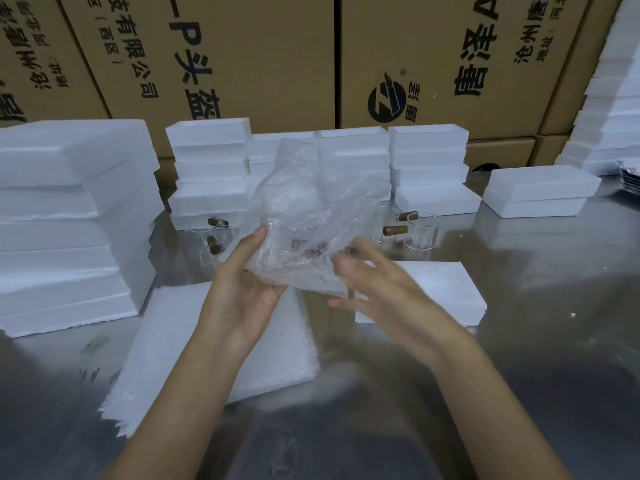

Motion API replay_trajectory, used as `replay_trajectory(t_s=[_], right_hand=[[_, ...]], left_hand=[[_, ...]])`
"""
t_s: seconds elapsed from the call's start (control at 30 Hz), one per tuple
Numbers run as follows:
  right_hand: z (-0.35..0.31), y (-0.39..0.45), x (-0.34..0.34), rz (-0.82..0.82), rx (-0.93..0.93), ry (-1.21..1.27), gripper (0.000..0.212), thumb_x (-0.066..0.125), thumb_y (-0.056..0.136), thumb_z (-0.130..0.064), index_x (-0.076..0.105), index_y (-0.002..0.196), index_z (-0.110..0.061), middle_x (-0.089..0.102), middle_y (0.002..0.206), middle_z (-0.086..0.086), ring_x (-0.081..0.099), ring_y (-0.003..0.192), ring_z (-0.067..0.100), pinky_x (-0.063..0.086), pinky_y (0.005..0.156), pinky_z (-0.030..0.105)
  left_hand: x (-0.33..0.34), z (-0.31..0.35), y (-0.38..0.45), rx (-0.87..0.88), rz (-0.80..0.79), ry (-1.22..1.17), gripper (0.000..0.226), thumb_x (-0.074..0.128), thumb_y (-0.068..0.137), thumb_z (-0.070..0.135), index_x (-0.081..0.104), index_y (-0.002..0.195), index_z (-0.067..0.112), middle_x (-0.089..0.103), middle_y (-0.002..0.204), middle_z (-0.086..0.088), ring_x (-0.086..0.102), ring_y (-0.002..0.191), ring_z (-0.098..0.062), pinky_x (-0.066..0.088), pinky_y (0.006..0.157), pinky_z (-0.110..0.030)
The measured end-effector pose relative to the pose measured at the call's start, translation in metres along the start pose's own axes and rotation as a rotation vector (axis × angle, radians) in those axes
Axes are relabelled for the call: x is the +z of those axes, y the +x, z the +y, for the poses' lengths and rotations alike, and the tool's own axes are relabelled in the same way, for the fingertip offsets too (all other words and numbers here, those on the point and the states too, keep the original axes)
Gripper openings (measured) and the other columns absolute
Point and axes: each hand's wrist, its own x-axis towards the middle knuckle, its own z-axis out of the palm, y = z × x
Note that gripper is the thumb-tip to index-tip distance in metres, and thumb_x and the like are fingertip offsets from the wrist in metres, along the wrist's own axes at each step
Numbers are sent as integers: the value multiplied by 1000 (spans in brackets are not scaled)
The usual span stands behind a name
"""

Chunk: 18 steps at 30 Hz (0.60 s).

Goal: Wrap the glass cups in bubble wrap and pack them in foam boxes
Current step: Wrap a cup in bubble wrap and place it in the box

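Head view, mid-wrap. Both hands hold a sheet of bubble wrap (304, 216) up at frame centre, above the table (540, 271). Something with a dark, reddish patch shows through the wrap near the bottom, probably a cup with its handle, but the plastic blurs it too much to be sure.

Progress: early. Bare glass cups (420, 230) stand right of centre, more cups (214, 237) left of centre, all unwrapped. Open foam box (446, 289) lies just below the right hand, another foam piece (173, 341) lower left. Neither visibly holds a cup. Closed foam boxes (540, 192) are stacked along the back; contents unknown.

Left hand (242, 296): fingers curled under the wrap, thumb up on its near side, gripping it.
Right hand (374, 282): fingers spread and fairly straight, tips against the wrap's lower right edge, not closed round it.
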Motion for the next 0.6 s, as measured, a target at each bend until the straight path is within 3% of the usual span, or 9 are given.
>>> replay_trajectory(t_s=[0.07, 0.17, 0.27, 0.4, 0.5, 0.6], right_hand=[[10, 2, 10, 52, -60, -53, 44, 77, 85, -31, 65, 125, -17, 72, 118, -4, 68, 110, 11, 57, 86, 28], [7, 4, 9, 360, -108, 18, 10, 73, 88, -22, 76, 87, -13, 78, 89, 1, 73, 81, 11, 55, 69, 19], [2, 5, -10, 488, -106, -147, 27, 73, 88, -19, 66, 66, -5, 64, 61, 0, 59, 51, 8, 48, 50, 16], [6, 6, -24, 491, -98, -681, 22, 66, 79, -10, 57, 61, -2, 51, 50, 7, 44, 49, 12, 40, 53, 27], [15, 8, -25, 485, -99, -986, 13, 62, 74, -10, 57, 67, 1, 52, 59, 14, 38, 56, 17, 30, 52, 30], [22, 10, -23, 507, -182, -1123, 17, 62, 77, -11, 52, 65, -3, 48, 56, 8, 35, 56, 22, 25, 50, 34]], left_hand=[[4, -5, -1, -47, -88, 41, 34, 58, 96, 18, 67, 128, 10, 62, 134, -16, 60, 124, -31, 51, 101, -41], [8, -12, -5, -109, -159, 234, 46, 64, 90, 17, 58, 134, 8, 59, 137, -18, 58, 126, -33, 47, 105, -44], [9, -18, -9, -135, -92, 568, 63, 82, 66, 16, 56, 123, 12, 68, 124, -8, 66, 114, -25, 53, 91, -33], [11, -30, -15, -167, -292, 1054, 70, 83, 73, 4, 48, 128, 28, 66, 121, 15, 62, 114, -3, 49, 92, -17], [9, -34, -17, -156, -332, 1280, 63, 82, 76, 12, 50, 127, 31, 61, 126, 15, 56, 119, -2, 44, 105, -30], [7, -34, -14, -137, -298, 1227, 39, 78, 84, 17, 60, 119, 24, 66, 119, 9, 62, 113, -8, 46, 103, -31]])
